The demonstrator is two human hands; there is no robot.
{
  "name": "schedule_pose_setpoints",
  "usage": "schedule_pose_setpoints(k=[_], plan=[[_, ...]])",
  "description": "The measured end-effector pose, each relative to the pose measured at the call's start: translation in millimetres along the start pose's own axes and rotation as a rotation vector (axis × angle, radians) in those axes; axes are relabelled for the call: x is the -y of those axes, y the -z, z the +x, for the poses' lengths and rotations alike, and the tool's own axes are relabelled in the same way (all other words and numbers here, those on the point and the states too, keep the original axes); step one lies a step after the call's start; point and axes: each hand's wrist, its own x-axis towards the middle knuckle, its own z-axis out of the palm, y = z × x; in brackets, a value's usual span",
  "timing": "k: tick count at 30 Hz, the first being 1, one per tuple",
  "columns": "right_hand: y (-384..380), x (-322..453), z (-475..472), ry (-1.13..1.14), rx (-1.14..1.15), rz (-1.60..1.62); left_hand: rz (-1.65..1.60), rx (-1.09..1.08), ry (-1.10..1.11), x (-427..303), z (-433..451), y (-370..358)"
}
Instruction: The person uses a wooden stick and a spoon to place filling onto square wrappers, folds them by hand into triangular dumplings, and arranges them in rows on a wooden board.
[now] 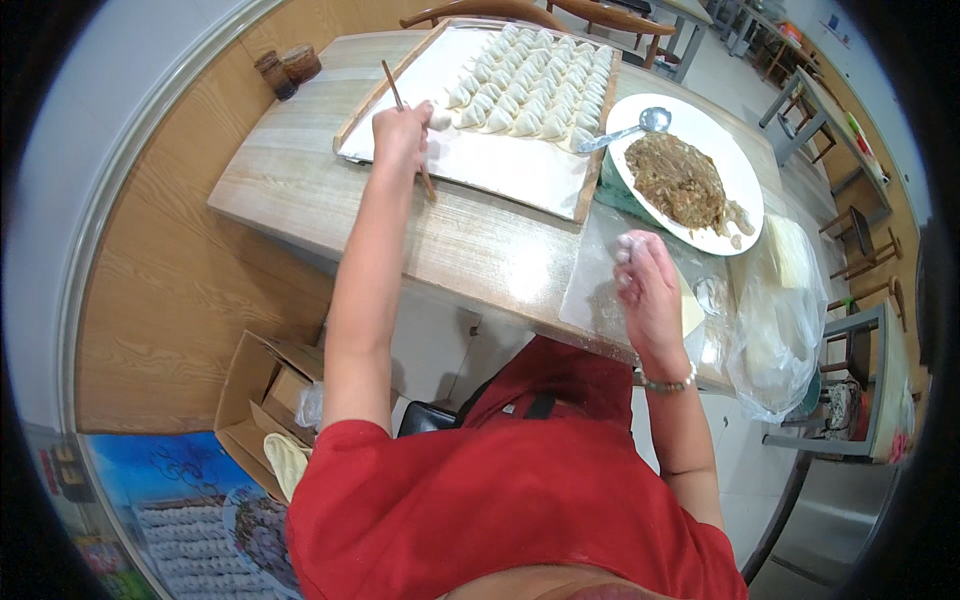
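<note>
My left hand is at the left part of a floured, wood-framed tray. It holds a thin wooden stick, and its fingertips are at a dumpling at the end of the front row. Folded dumplings fill much of the tray in rows. My right hand, fingers curled and dusted with flour, hovers over a translucent sheet; whether it pinches anything is hidden. Partly behind it lie pale yellow wrappers. A large white plate bears brown minced filling and a metal spoon.
A plastic bag with pale wrappers hangs over the table's right edge. Two small brown jars stand at the back left by the wood-panelled wall. Chairs are behind the table; an open cardboard box sits below left.
</note>
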Motion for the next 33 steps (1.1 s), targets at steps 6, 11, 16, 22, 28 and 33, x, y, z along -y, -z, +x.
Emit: schedule_pose_setpoints(k=[6,11,16,22,28,33], plan=[[21.8,5.4,-15.1,0.010,-0.030,0.057,0.005,-0.067,0.090,26.1,91.6,-19.2],[32.5,6.3,-20.7,0.016,-0.047,0.039,0.700,-0.017,-0.073,31.2,99.3,-26.1],[36.3,7.7,-22.4,0.014,-0.050,0.018,0.968,-0.193,-0.467,23.6,82.2,-14.7],[37.2,14.2,-27.9,0.016,-0.074,-0.005,0.760,0.052,-0.328,50.9,121.1,-7.6],[55.2,22.9,-47.1,0.038,-0.141,-0.022,0.908,0.075,-0.417,48.2,115.5,-19.5],[78.8,22.6,-60.4,0.099,-0.294,-0.053,0.962,0.158,-0.209,14.6,75.3,-22.4]])
